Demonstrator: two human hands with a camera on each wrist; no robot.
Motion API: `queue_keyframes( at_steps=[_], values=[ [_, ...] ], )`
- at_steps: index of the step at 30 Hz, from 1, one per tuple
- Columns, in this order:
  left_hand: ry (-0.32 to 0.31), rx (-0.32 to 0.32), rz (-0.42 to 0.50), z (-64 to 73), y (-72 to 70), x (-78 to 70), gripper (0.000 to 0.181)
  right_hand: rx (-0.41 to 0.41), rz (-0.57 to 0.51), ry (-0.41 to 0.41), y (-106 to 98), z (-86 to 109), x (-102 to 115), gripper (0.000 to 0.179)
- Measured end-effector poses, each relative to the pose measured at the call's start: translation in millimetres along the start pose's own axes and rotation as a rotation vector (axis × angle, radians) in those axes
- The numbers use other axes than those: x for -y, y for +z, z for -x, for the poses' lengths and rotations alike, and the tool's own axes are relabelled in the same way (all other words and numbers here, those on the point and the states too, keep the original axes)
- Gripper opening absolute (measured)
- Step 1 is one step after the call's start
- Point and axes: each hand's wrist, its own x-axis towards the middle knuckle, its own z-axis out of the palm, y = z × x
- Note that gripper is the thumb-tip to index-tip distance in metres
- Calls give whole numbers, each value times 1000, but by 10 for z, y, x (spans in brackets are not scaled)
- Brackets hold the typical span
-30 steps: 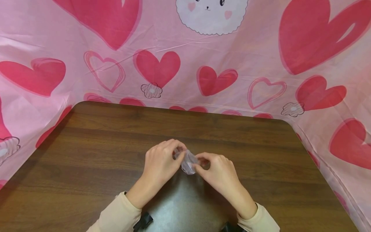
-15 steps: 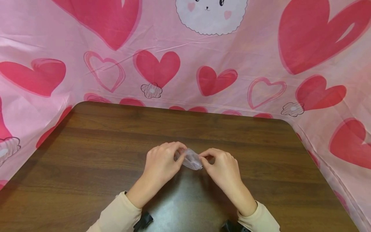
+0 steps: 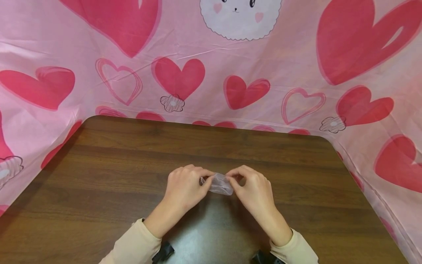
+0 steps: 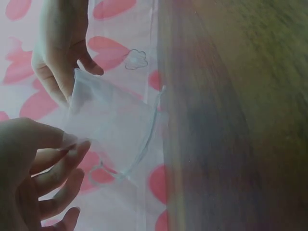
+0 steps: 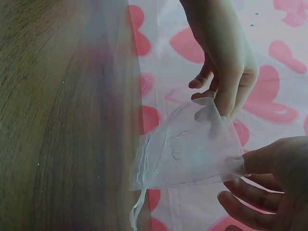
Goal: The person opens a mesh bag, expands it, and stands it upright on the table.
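Small sheer white bag held between 2 bare hands, over the bench; appears clear of the wood.

Left hand: at the bag's left end, thumb and forefinger pinching 1 corner; remaining fingers loosely bent beside it. Right hand: at the bag's right end, thumb and forefinger pinching the other corner. Edge between the 2 grips pulled fairly straight.

Drawstring runs along the bag's far edge from the grips, the edge turned toward the bench; a thin loop and a loose tail stick out past the bag's sides. Mesh thin enough that fingers and pink print show through it in both wrist views.

Nearer the wearer than the bag: 2 beige sleeves, left sleeve and right sleeve, each with a dark object beside it, cut off or too unclear to name.

Beyond the bag, past the bench edge: pink cloth. Its print is pictorial: red hearts, outlined flowers, 1 white cartoon animal head, cut by the top of the head view.
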Motion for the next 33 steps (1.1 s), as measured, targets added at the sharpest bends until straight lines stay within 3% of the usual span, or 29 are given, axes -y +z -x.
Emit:
queue_keyframes(
  at_steps=[9,17,33],
  values=[
    [-84,-63,31,3,11,26,9,60,-20,-15,-13,9,-18,19],
    [-102,-73,51,-7,5,59,13,51,11,-10,-30,-1,-27,17],
    [-56,52,27,0,17,48,13,27,24,12,-20,-1,-33,12]
  ],
)
